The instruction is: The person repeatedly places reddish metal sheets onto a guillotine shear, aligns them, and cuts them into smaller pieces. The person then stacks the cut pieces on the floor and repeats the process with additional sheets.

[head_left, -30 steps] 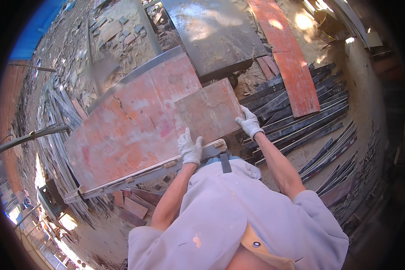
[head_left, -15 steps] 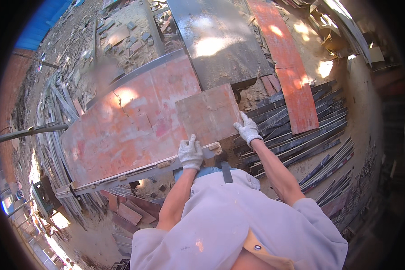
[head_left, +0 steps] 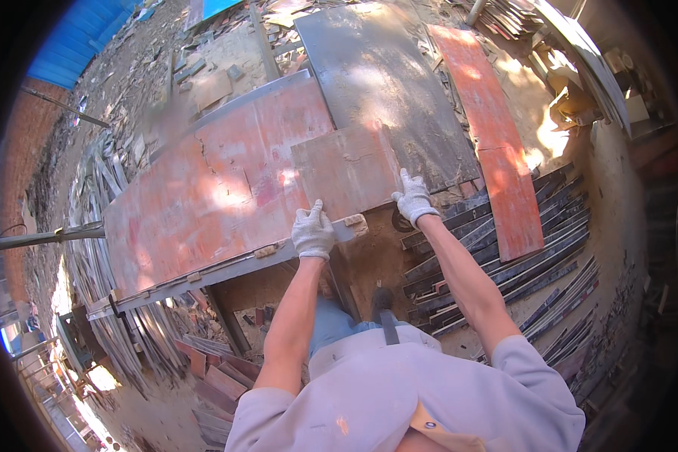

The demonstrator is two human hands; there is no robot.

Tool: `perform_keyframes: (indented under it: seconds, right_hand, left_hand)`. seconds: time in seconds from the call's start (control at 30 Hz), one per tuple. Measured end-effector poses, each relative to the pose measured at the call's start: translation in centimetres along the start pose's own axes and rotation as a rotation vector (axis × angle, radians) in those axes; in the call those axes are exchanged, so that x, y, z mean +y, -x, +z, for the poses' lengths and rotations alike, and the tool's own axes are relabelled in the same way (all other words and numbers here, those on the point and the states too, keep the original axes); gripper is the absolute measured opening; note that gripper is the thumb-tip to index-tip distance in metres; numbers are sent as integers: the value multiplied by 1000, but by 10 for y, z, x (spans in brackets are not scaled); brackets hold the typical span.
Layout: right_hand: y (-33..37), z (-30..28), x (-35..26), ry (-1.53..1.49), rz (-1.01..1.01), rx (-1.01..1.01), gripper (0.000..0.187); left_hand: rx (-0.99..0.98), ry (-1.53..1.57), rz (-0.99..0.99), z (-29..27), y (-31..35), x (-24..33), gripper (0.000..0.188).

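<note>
- Head view: the left hand (head_left: 313, 232), in a pale work glove, grips the near edge of a small brownish board (head_left: 345, 167), close to its left corner.
- The right hand (head_left: 414, 199), gloved likewise, is closed on the same board at its right edge, near the lower corner; the undersides of both grips are hidden.
- The small board lies over the right end of a large red, blotched panel (head_left: 203, 188), its far edge overlapping a dark panel (head_left: 380, 87) in the view.
- Along the near side of the red panel runs a narrow grey rail (head_left: 154, 299), with a small wooden block (head_left: 356, 224) at its right end, between the two hands.
- Right of the dark panel lies a long orange plank (head_left: 497, 151), and near it, dark strips (head_left: 505, 233) are stacked on the ground.
- Reddish board pieces (head_left: 222, 380) lie low on the left; a blue sheet (head_left: 83, 45) shows at upper left.
</note>
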State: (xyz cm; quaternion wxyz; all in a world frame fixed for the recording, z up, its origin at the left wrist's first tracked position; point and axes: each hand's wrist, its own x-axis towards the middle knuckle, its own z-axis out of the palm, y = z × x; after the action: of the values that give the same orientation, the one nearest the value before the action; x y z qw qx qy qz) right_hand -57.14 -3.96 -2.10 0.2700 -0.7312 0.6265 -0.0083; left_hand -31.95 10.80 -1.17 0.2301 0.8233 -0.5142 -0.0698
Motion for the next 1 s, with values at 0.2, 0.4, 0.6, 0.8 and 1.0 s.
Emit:
perform_keyframes:
  seconds: [0.2,0.4,0.6,0.8,1.0]
  right_hand:
    - [-107,-23,-53,5,44,24,80]
    - [-188,-44,-88,18,12,109,77]
    - [-226,-57,-104,-97,48,98,67]
    - [-237,-65,-110,-116,85,118,58]
    - [-242,-68,-108,-157,117,117,45]
  left_hand:
    - [16,-16,1,9,-115,-9,31]
    - [33,-8,-3,12,-202,-8,31]
    - [39,-1,16,15,-237,-12,32]
    - [13,-20,-2,15,-248,-13,32]
    - [5,-18,-11,13,-254,-13,31]
